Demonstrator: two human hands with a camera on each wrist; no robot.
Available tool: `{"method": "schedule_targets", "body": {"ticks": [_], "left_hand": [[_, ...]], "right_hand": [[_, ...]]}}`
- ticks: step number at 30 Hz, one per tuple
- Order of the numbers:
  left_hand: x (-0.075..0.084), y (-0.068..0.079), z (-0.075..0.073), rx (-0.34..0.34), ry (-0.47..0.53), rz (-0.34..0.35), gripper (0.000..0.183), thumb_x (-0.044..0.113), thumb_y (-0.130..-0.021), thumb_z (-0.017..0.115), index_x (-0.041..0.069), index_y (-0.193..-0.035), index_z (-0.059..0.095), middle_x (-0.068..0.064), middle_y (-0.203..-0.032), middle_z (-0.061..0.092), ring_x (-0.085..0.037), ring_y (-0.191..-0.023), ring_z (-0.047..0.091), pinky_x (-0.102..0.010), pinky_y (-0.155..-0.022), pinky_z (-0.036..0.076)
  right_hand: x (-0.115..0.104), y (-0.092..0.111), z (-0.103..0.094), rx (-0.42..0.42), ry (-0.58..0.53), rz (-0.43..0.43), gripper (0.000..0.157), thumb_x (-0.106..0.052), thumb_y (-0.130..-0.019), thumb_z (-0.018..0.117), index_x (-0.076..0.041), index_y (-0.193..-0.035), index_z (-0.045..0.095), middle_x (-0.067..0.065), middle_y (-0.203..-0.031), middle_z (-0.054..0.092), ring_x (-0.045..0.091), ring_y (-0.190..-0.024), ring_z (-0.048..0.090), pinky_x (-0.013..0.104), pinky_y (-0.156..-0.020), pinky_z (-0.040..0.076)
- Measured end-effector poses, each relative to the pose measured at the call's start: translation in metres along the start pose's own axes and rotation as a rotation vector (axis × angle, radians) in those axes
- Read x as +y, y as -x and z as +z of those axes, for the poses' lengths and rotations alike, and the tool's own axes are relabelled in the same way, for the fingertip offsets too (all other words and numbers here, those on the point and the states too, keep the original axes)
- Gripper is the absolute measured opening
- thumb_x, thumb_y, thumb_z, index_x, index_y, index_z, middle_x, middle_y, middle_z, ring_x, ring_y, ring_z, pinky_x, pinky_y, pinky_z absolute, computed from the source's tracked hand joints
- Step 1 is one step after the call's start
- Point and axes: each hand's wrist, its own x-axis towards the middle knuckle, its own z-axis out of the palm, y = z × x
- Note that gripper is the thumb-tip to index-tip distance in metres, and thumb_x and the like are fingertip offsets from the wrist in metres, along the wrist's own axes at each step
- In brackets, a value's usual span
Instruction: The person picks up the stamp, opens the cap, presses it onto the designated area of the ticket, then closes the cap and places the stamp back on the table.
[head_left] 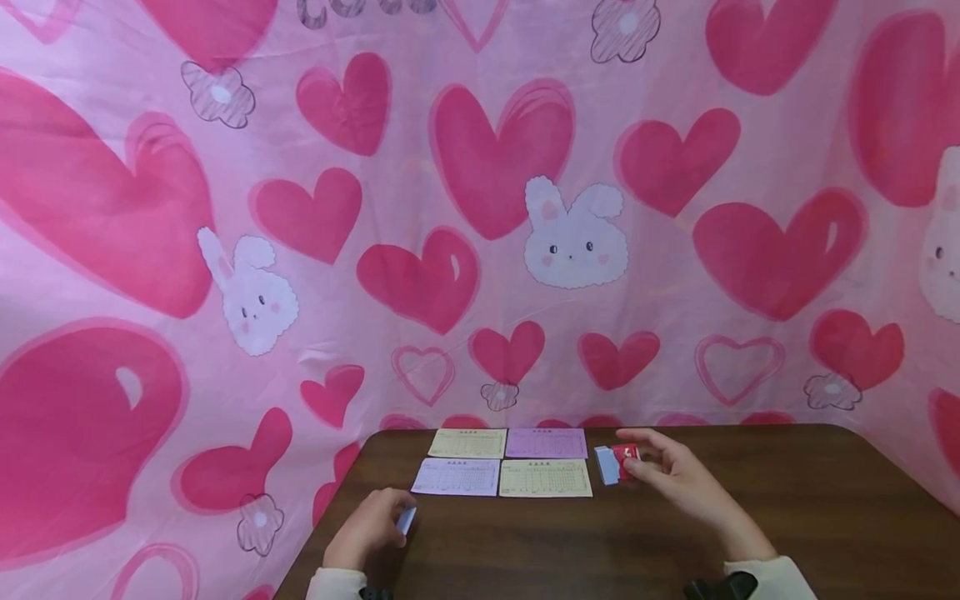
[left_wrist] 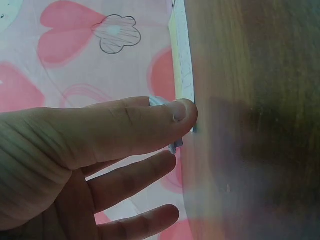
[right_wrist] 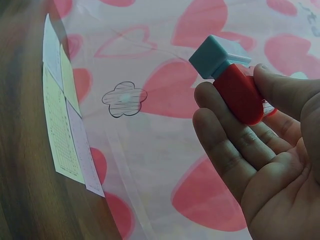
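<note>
My right hand (head_left: 678, 475) grips a small red thing with a light blue block end (right_wrist: 212, 56), shaped like a hand stamp, between thumb and fingers. It is held up just right of the paper forms. My left hand (head_left: 367, 529), low at the table's left side, pinches a small light blue piece (head_left: 407, 520) between thumb and fingers; most of it is hidden behind the thumb. Ahead lie a lavender form (head_left: 455, 477) and a pale yellow form (head_left: 545, 478) in front, with another yellow form (head_left: 467, 443) and a purple form (head_left: 546, 442) behind them.
The dark wooden table (head_left: 675, 546) has rounded far corners. Right behind it hangs a pink cloth (head_left: 420, 192) printed with hearts, flowers and rabbits. The forms lie flat, edge to edge, near the table's far side.
</note>
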Motion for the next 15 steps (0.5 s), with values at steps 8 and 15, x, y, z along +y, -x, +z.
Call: {"method": "schedule_targets", "body": {"ticks": [8,15], "left_hand": [[-0.0039,-0.0012,0.0007,-0.034,0.007,-0.029,0.049,-0.013,-0.061,0.090,-0.001,-0.106,0.076,-0.015,-0.097,0.073,-0.025,-0.080,0.061,-0.042,-0.071,0.055],[-0.0052,0.0012,0.0018,-0.027,-0.031,-0.040,0.048,-0.013,-0.059,0.090,0.001,-0.103,0.077,-0.011,-0.094,0.072,-0.023,-0.079,0.058,-0.041,-0.072,0.053]], "right_hand": [[-0.0008,-0.0006,-0.0017,0.004,0.025,0.017,0.044,0.004,-0.103,0.061,0.022,-0.139,0.043,0.000,-0.115,0.071,0.019,-0.091,0.075,0.040,-0.079,0.064],[-0.0022,-0.0001,-0.0043,0.016,0.050,0.045,0.047,0.002,-0.103,0.062,0.021,-0.141,0.042,0.004,-0.114,0.071,0.019,-0.091,0.075,0.039,-0.080,0.064]]}}
